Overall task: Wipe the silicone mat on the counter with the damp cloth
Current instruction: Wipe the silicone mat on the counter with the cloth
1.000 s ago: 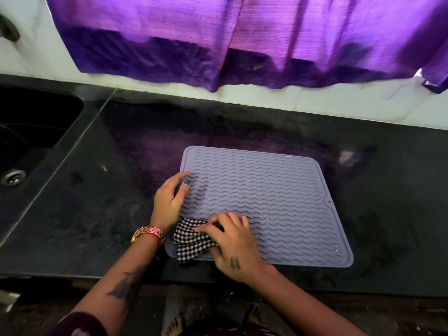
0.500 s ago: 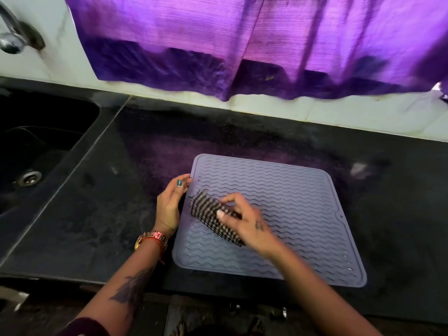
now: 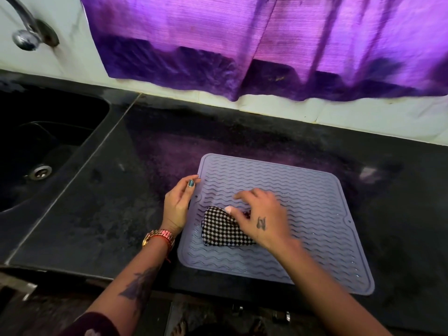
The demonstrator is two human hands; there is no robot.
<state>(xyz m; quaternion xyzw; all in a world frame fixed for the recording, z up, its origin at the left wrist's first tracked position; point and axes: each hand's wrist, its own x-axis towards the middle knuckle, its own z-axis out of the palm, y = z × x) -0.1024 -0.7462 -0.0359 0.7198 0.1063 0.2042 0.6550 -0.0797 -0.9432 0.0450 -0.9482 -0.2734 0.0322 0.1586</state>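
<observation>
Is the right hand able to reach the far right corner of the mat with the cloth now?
Probably yes. The right hand already rests on the checked cloth on the mat, and nothing lies between it and that corner. The left hand only touches the left edge.

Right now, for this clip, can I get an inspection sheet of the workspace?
Surface: black stone counter, mottled.
Job's things: lilac wavy-ribbed silicone mat flat on counter; black-and-white checked cloth bunched on its left part.
Clutter: nothing seen.
Hands: left hand rests at mat's left edge, fingers straight; right hand presses on cloth, blurred.
Cables: nothing seen.
Surroundings: black sink and chrome tap at left; purple curtain behind.
</observation>
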